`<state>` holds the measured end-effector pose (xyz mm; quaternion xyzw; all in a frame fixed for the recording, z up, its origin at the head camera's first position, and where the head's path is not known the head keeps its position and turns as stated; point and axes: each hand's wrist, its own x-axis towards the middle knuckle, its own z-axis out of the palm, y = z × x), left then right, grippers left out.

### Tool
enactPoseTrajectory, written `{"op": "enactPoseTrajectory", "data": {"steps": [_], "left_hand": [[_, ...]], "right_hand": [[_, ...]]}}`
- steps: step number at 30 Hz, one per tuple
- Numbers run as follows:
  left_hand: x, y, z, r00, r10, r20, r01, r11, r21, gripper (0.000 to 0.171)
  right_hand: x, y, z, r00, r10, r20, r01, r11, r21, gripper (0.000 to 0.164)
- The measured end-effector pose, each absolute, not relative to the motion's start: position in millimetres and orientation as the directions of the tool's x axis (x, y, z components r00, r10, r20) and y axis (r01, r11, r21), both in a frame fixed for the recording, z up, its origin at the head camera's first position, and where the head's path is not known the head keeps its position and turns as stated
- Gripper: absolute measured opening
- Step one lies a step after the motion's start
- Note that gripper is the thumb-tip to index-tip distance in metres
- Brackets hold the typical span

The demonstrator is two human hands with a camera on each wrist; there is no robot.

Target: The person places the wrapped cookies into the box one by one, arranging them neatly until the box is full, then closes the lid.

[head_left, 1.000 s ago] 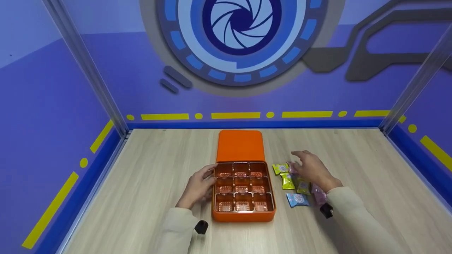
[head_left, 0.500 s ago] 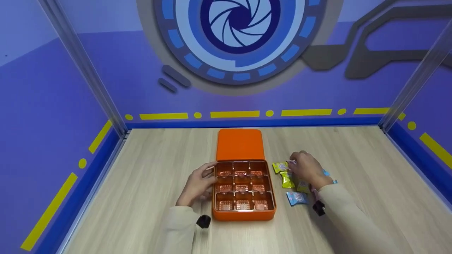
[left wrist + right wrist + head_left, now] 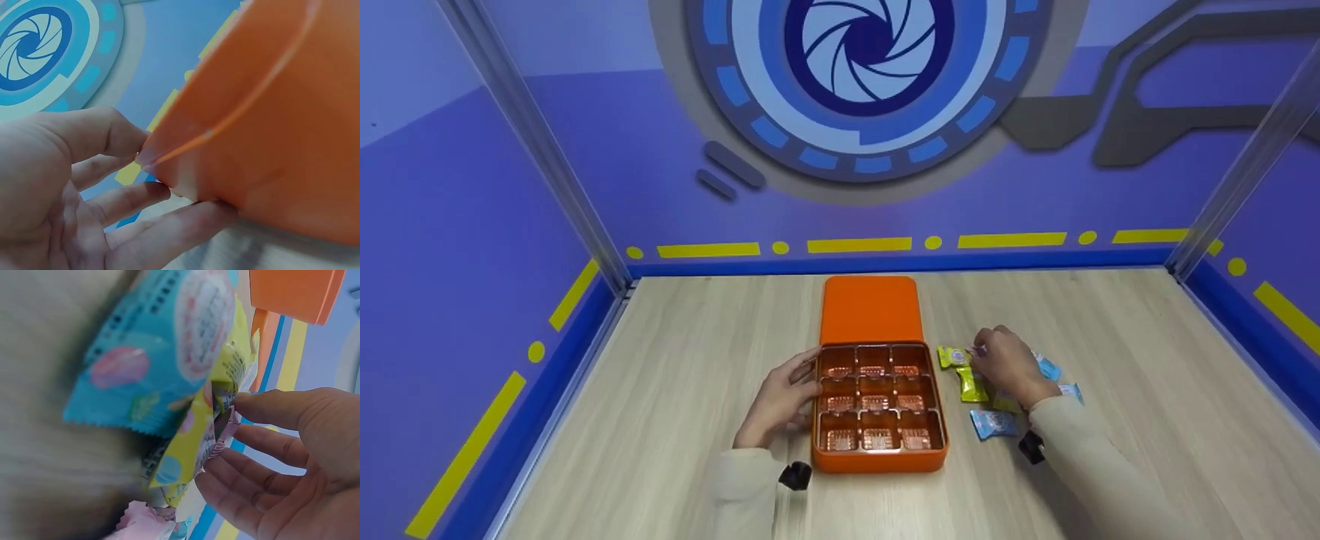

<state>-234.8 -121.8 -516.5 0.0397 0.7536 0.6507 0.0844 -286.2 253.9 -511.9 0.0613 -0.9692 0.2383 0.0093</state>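
Observation:
An orange box point(image 3: 877, 461) with an orange lid point(image 3: 871, 309) folded back holds a copper-coloured divided tray with bare compartments. At its left side is my left hand point(image 3: 776, 397), whose loosely extended fingertips touch the box wall in the left wrist view. To the right of the box, my right hand point(image 3: 1006, 365) reaches down over wrapped candies. Its thumb and fingers pinch a pink candy wrapper point(image 3: 228, 430), mostly hidden by the fingers. Close by lie a yellow candy point(image 3: 954, 357), another yellow candy point(image 3: 972, 385) and a blue candy point(image 3: 994, 424).
Further blue candies point(image 3: 1047, 367) show behind the right wrist. Another pink candy point(image 3: 143, 523) appears low in the right wrist view. All rest on a wood-grain table point(image 3: 697, 322), bounded by blue-purple panels point(image 3: 585, 150) at the back and sides.
My right fingers have come down and closed on a pink wrapper, and the wrist has shifted slightly left, revealing blue candies behind it. My left hand stays at the box's side.

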Motion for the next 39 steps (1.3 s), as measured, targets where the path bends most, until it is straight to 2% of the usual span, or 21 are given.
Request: {"op": "enactPoseTrajectory", "data": {"steps": [16,27,39], "left_hand": [[-230.3,-117.9,-521.3,-0.994,0.106,-0.021,-0.002,0.169,0.986,0.06],[-230.0,-124.0,-522.6,-0.985,0.17,-0.018,-0.003,0.084,0.996,0.06],[-229.9,-123.6,-525.0,-0.985,0.173,0.017,0.034,0.092,0.995,0.061]], "right_hand": [[-284.7,258.1,-516.0,-0.989,-0.101,0.108,-0.138,0.889,-0.437,0.02],[-282.8,264.0,-519.5,-0.986,-0.074,0.149,-0.141,0.847,-0.512,0.021],[-276.0,261.3,-514.7,-0.991,0.002,0.131,-0.082,0.766,-0.637,0.028]]}}
